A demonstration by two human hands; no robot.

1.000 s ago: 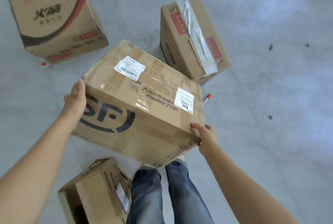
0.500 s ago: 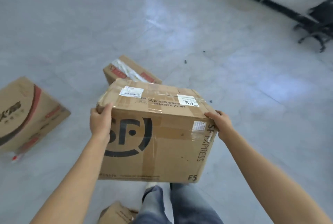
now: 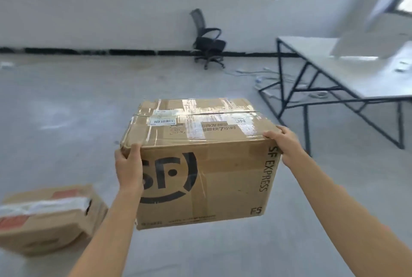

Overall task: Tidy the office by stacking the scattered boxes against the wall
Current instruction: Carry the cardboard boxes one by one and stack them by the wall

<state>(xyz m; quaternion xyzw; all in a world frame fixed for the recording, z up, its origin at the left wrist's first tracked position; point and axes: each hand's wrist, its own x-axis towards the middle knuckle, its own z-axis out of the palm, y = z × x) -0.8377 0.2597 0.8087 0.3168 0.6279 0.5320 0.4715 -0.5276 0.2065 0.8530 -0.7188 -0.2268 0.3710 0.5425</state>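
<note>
Fingers: left hand (image 3: pixel 129 169) fingers (image 3: pixel 133 149) hooked over the SF Express box (image 3: pixel 200 165) at its near top corner, 9 o'clock; right hand (image 3: pixel 284 145) likewise at 3 o'clock.
Reason: opposed clamp, judged to keep the load level for carrying.
Box position: lifted clear of the floor (image 3: pixel 66 109), centre view; wall (image 3: pixel 111 20) well apart at 12 o'clock.
Count: boxes, two (taped carton (image 3: pixel 49 216) on the floor, 8 o'clock); office chair (image 3: pixel 208 40), one; bench (image 3: pixel 347 71), one.
</note>
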